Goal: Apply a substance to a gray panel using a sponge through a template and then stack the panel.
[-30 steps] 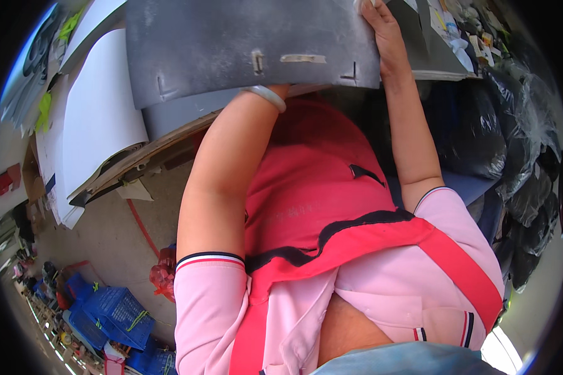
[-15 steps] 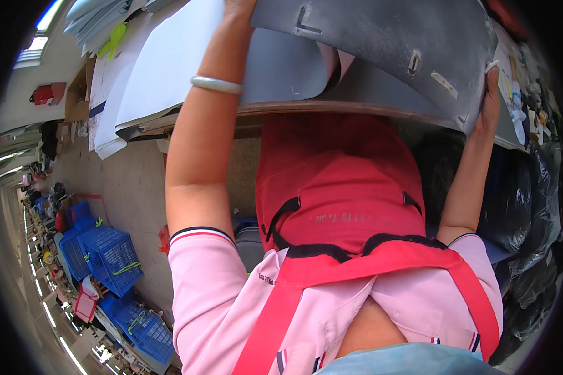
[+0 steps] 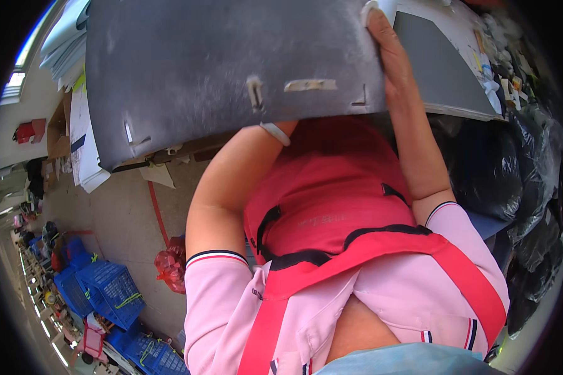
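A large dark grey template sheet (image 3: 187, 69) with narrow cut slots and chalky smears hangs raised before me over the table. My right hand (image 3: 394, 53) grips its right edge, fingers closed there, with a white wrap or pad at the thumb tip. Behind the sheet's lower edge goes my left forearm (image 3: 228, 169), a pale bangle (image 3: 275, 133) at its wrist. The left hand itself is hidden by the sheet, so its hold cannot be seen.
Beyond my right hand, a grey sheet (image 3: 441, 65) lies on the worktable. Stacked pale sheets (image 3: 65, 47) are at far left. Black plastic bags (image 3: 488, 169) crowd the right side. Blue crates (image 3: 112, 290) and a red bag (image 3: 172, 265) stand on the left floor.
The dark template sheet has swung left and turned, covering more of the table. My right hand moved left and up with its edge; my left wrist has gone behind the sheet.
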Demonstrator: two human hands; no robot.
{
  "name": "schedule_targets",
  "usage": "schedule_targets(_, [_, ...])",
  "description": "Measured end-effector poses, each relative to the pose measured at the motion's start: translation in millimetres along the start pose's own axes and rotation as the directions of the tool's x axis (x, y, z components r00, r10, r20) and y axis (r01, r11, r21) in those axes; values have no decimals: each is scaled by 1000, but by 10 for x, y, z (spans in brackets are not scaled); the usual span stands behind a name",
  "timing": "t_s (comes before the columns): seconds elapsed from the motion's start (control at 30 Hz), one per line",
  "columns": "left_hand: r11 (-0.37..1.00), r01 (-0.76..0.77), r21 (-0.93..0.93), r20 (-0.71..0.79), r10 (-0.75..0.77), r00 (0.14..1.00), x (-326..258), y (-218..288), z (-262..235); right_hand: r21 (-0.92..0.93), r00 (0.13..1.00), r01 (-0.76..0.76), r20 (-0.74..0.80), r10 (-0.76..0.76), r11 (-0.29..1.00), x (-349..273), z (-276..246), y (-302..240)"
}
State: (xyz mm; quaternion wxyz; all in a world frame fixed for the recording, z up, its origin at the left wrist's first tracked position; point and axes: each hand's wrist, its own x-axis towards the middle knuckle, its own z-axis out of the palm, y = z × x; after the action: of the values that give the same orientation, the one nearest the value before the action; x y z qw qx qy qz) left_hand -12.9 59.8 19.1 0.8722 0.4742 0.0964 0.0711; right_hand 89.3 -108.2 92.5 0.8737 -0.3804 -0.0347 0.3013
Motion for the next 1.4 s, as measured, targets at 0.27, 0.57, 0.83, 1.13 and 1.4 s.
schedule_targets(0.27, [982,182,-58,21,-181,983,-148,-493,74,-275,964,98,266,-22,956,137,-742,40])
schedule_targets(0.57, [744,-370,556,-256,577,775,-672,1830,-1126,-144,991,2,130,17,990,95,-1220,-223])
schedule_targets(0.83, [653,190,733,-666,746,4,-2972,2498,-2891,-201,990,-22,131,49,979,35,-1145,-181])
schedule_targets(1.13, [633,490,599,-654,740,-157,-3618,1800,-3670,-346,998,-29,39,45,938,89,-1123,-265])
schedule_targets(1.4, [134,220,966,-187,952,244,-2650,1892,-1665,-732,983,177,100,-153,658,92,-1216,-169])
